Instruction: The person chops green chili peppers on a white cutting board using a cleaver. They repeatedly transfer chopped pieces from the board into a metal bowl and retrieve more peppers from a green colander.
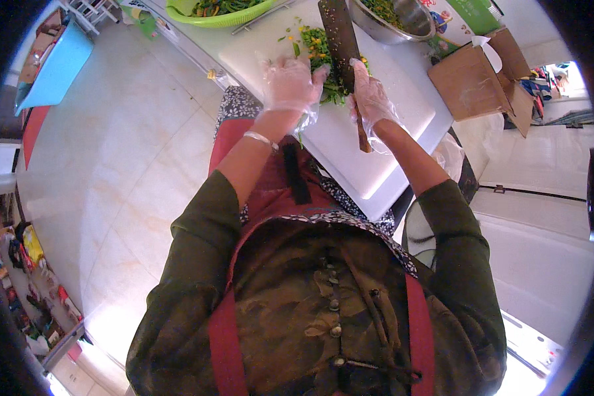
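Note:
My right hand point(372, 96), in a clear plastic glove, grips the wooden handle of a cleaver point(337, 37). Bits of food cling to the broad dark blade, which lies over chopped green vegetables point(316, 44) with yellow pieces among them. At the left side of this pile is my left hand point(289, 81), also gloved, its thumb towards the greens. Its fingertips face away from me, so whether they pinch anything is hidden. Under both hands lies a white cutting board point(393, 126). A thin green strip point(301, 140) hangs near my left wrist.
Beyond the board stand a green plastic basket point(218, 21) of vegetables and a steel bowl point(418, 30) with chopped greens. An open cardboard box point(468, 81) is at the right. A blue tub point(62, 62) stands at the far left, across the tiled floor point(128, 128).

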Action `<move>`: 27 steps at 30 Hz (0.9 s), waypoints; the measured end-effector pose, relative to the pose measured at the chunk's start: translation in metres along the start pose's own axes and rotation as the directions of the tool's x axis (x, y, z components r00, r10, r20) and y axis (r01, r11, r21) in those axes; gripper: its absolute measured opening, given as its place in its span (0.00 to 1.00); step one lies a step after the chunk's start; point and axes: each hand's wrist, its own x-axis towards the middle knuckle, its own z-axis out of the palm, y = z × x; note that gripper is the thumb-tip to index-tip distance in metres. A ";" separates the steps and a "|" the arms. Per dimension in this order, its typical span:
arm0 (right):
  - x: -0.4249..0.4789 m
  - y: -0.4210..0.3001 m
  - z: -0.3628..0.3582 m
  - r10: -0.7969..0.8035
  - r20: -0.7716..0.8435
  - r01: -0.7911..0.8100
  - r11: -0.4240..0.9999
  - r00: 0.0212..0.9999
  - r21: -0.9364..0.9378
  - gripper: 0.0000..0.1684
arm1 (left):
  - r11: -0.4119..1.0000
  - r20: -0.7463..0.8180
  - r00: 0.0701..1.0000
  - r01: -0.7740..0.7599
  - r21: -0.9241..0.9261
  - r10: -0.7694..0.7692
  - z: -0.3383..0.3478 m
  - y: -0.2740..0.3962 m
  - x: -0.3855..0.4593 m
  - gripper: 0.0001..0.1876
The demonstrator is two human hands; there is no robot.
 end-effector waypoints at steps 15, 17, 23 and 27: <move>0.010 0.003 0.000 -0.023 0.047 0.029 0.992 0.999 -0.124 0.36 | 1.000 0.307 0.952 0.005 0.001 -0.005 0.032 -0.033 0.078 0.17; 0.008 0.003 0.001 -0.110 0.044 0.116 0.973 0.993 -0.200 0.34 | 0.999 0.334 0.942 -0.030 -0.015 0.033 0.021 -0.032 0.077 0.17; 0.001 0.001 0.003 -0.134 0.041 0.137 0.986 0.990 -0.092 0.42 | 0.986 0.398 0.903 -0.126 -0.112 0.161 0.006 -0.037 0.062 0.22; 0.004 0.001 0.001 0.032 0.057 -0.035 0.997 0.998 0.062 0.41 | 0.957 0.409 0.872 -0.290 -0.006 0.267 -0.035 -0.018 0.022 0.36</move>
